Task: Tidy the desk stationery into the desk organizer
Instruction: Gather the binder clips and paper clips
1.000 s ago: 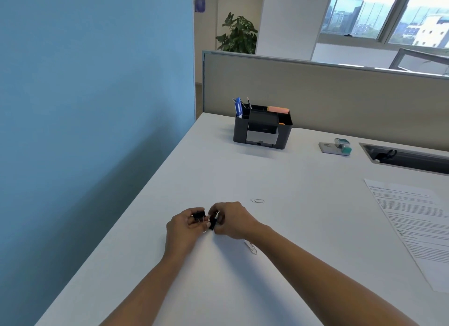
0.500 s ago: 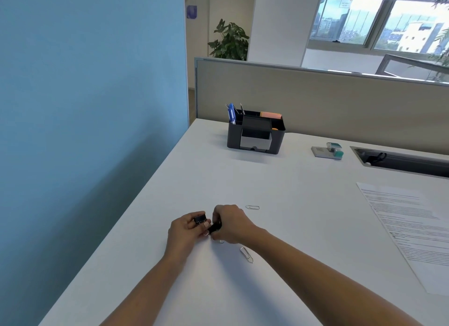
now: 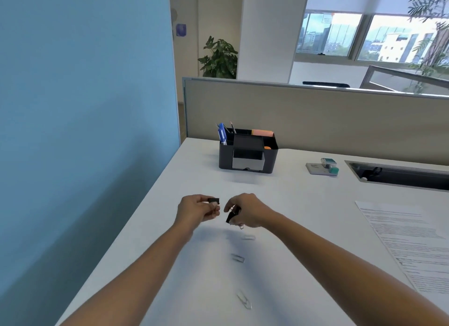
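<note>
I see a white surface [image 3: 303,196] butting a beige partition [image 3: 315,111]. Blue wall [image 3: 85,94] left of the partition; potted plant [image 3: 218,58] and white column [image 3: 269,34] behind it; daylit windows [image 3: 364,38] farther behind.

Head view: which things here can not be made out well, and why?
All in the head view.
Organizer: its walls hide what lies deep inside.
Printed sheet: cut by the right edge, text too small to read.
Black clip in the right hand: the hand covers part of it.
Paper clip near the hands: blurred.
</note>
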Demonstrator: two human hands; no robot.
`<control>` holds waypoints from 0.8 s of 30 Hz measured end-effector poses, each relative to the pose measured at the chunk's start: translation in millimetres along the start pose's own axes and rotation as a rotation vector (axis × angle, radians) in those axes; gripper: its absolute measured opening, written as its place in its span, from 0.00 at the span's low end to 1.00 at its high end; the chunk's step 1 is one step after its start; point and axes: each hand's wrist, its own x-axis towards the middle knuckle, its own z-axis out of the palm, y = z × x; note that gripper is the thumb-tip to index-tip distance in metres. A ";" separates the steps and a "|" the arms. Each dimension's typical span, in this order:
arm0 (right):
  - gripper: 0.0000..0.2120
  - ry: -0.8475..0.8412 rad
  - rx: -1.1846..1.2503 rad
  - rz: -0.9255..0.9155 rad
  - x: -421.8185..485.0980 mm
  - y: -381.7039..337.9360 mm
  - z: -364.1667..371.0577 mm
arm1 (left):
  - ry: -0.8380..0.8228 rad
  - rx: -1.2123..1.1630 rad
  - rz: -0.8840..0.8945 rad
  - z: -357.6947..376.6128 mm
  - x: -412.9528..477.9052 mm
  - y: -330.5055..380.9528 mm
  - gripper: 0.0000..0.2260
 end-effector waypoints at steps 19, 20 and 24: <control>0.12 0.467 0.085 0.106 116.1 50.8 -125.4 | -0.045 0.521 0.154 94.6 166.5 86.8 0.08; 0.13 0.466 0.061 0.112 121.9 52.8 -124.6 | -0.032 0.521 0.161 96.1 172.0 86.4 0.08; 0.14 0.416 -0.005 0.115 140.8 61.8 -117.3 | -0.009 0.503 0.170 99.1 187.1 83.5 0.08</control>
